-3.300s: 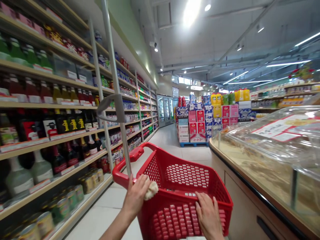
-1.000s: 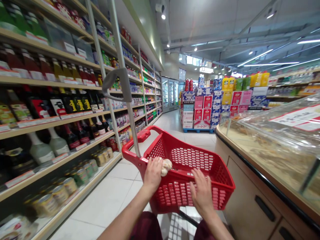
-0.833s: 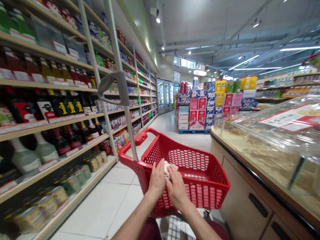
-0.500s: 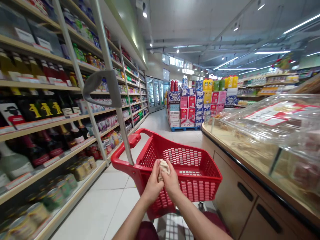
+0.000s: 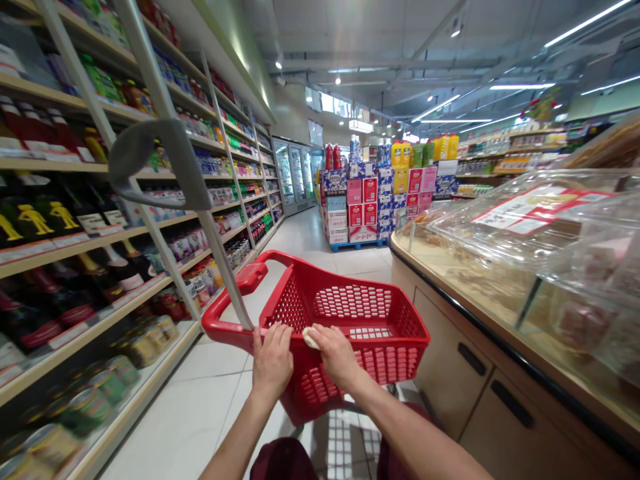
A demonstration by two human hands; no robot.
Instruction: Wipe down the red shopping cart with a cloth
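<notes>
- Centrally in the head view, a red cart [image 5: 303, 393]; the left hand [image 5: 273, 363] grips its near rim, the right hand [image 5: 337, 357] clutches a white cloth [image 5: 311, 340] on that rim.
- Upper left: a metal pole [image 5: 223, 267] with a grey handle [image 5: 186, 167] partly hides the shelves [image 5: 100, 245].
- Right: a counter [image 5: 440, 333] bearing clear boxes [image 5: 520, 207].
- Above centre: stacked cartons [image 5: 363, 213] on a blue pallet [image 5: 357, 245].

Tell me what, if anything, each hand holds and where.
Right hand: a whitish cloth, bunched under the fingers at the red cart's near rim. Left hand: on that rim; whether gripping, I can't tell.
</notes>
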